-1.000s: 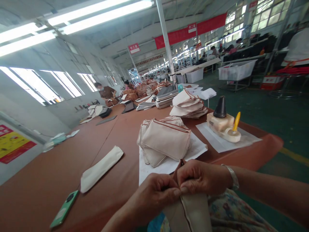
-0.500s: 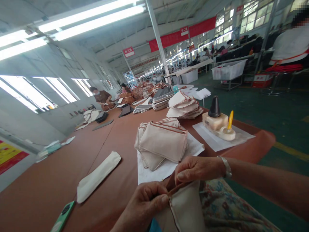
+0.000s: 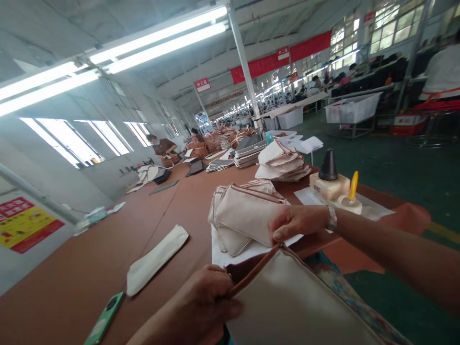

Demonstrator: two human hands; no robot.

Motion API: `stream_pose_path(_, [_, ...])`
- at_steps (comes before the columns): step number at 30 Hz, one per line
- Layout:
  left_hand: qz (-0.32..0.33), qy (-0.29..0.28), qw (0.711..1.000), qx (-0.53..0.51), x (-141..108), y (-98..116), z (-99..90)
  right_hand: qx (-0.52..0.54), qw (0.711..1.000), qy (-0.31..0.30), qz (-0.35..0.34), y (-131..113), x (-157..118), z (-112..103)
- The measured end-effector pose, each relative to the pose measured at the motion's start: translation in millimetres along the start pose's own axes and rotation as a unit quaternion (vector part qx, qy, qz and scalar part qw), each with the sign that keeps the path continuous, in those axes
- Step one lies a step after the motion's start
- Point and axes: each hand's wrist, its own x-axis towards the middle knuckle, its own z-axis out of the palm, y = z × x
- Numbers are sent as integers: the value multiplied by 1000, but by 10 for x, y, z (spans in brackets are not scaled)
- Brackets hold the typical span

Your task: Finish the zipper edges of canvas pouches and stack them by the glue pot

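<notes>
Pouch (image 3: 287, 297): held low, before the person's lap. Left hand (image 3: 203, 297) grips one end of its brown-trimmed edge, right hand (image 3: 302, 223) pinches the far corner; the edge is apparently kept taut between them. Stack (image 3: 244, 211) just beyond the grip, on paper (image 3: 221, 253) that presumably shields the table (image 3: 89, 273); contact with right hand cannot be told. Phone (image 3: 104, 320) left, leaving room between. Table edge close at right.

Cool white light falls from long fluorescent tubes (image 3: 165, 47) at upper left, while windows (image 3: 63, 139) in the left wall glare pure white. The green floor (image 3: 391, 167) at right is dim. Slight blur softens the left hand (image 3: 206, 294). Wide-angle distortion stretches the edges; the far background is hazy.
</notes>
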Motion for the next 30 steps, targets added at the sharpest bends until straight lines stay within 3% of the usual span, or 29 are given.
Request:
stream_pose_path(4, [-8,-28,1000,-8,140,226,106,-76,997,-20,-11,-189,284,401])
stream_pose_path(6, [-11,-72,997,-33,181,192,75,-117,993,-2,11,-164,372,627])
stream_pose_path(8, [-34,-124,990,-59,144,29,-20,-77,997,-4,25,-18,360,736])
stream_pose_path(10, [-73,-155,980,-103,40,-203,-136,-19,1000,8,18,211,262,718])
stream_pose_path(13, [-102,-155,963,-195,-124,-480,-251,11,998,60,22,571,81,584])
stream_pose_path(16, [-90,-122,962,-229,-153,-492,-239,-3,997,52,50,738,2,508])
stream_pose_path(20, [-32,-86,959,-267,35,-199,-46,-34,996,70,40,439,39,573])
stream_pose_path(24, [14,-69,952,-298,230,20,141,88,995,56,-4,30,87,766])
stream_pose_path(26, [34,-51,955,-289,284,32,166,115,991,70,-7,25,97,885])
stream_pose_path(30, [28,-57,962,-265,350,-43,134,122,981,151,-23,243,84,1080])
